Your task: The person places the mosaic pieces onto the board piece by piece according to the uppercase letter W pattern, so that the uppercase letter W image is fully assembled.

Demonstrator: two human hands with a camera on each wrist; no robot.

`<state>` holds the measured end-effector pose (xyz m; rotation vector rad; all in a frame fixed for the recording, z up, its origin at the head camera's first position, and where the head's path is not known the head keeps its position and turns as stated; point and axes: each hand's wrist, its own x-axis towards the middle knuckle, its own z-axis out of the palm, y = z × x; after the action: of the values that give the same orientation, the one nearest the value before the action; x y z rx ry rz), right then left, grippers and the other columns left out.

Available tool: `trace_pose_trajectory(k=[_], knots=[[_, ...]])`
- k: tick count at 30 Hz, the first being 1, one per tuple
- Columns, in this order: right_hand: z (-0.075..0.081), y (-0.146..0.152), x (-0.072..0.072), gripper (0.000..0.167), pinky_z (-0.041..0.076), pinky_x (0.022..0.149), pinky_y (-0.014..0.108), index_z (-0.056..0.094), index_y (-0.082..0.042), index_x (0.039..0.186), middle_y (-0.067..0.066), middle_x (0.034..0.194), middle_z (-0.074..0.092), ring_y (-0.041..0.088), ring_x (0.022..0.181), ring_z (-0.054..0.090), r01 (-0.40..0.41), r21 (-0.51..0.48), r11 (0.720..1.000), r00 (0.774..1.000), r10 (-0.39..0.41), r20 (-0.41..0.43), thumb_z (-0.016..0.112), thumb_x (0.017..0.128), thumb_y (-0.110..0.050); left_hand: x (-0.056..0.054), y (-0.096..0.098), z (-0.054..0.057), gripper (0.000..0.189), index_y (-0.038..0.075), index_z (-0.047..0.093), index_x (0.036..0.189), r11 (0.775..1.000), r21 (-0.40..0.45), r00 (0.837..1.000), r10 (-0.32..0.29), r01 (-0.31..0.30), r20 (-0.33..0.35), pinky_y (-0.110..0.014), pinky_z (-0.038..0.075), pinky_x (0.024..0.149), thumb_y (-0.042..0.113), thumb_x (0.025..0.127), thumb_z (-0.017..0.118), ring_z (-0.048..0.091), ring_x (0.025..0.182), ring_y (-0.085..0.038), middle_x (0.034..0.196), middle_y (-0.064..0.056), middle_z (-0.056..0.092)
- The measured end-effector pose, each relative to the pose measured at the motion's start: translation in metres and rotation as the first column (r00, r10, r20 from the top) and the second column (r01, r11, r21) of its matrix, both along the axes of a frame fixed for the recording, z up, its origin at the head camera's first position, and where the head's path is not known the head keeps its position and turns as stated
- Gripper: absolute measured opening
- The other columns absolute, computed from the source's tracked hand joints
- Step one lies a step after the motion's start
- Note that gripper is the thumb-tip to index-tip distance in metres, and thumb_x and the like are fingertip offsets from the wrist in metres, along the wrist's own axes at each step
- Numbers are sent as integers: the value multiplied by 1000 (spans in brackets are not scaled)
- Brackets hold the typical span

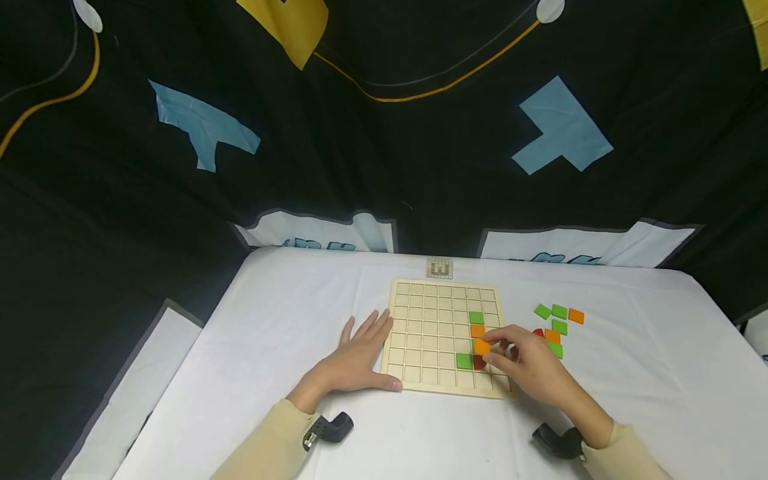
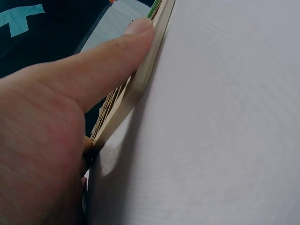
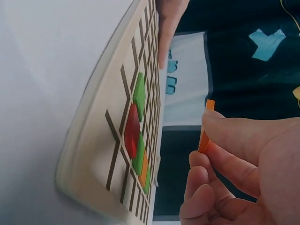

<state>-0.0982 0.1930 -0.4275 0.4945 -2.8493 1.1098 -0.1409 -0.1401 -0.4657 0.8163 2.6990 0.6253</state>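
Observation:
A light wooden grid board (image 1: 414, 340) lies on the white table. My left hand (image 1: 360, 360) rests at its left edge with fingers spread, the thumb (image 2: 136, 35) on the board's near rim. My right hand (image 1: 531, 363) pinches a square orange tile (image 3: 206, 126) between thumb and fingers, above the board's right half. On the grid are a green tile (image 1: 465, 361), a round-edged red piece (image 3: 131, 131) beside it, another green tile (image 3: 138, 154), an orange tile (image 1: 477, 331) and a green tile (image 1: 476, 317). The held tile hides the middle green one in the head view.
Right of the board lie several loose pieces: green tiles (image 1: 559, 327), orange tiles (image 1: 576, 316) and a red piece (image 1: 539, 332) partly behind the right hand. A small grid-marked square (image 1: 440, 268) is beyond the board's far edge. A dark curtain (image 1: 384, 167) hangs behind the table.

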Motion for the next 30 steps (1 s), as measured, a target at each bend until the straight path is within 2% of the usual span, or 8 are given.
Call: trace_pose_trajectory(k=[10,17,30], knots=[[-5,-16,-2,24,46,60,23,73,-9,107,-5,90,63,10,70,52,-39,-39,998,999,40,28,81,84,-8,1,-1,1,125,3,12,161,1000,-5,1000,4,-4,3,-59,-10,118,73,75,71,-2,155,-27,169,-9,5],[-8,-27,-3,25,46,60,22,73,-10,107,-7,86,59,8,71,51,-62,-4,998,997,62,40,82,84,-9,2,-1,2,124,1,14,160,1000,13,1000,-10,10,-8,-62,-8,118,71,76,72,1,155,-32,168,-12,7],[-13,-38,-10,22,45,65,24,74,-12,105,-8,86,61,12,75,51,-71,55,996,996,68,54,82,84,-13,2,0,1,123,1,15,160,1000,16,1000,-12,12,-10,-63,-8,117,72,76,71,1,155,-32,168,-12,7]])
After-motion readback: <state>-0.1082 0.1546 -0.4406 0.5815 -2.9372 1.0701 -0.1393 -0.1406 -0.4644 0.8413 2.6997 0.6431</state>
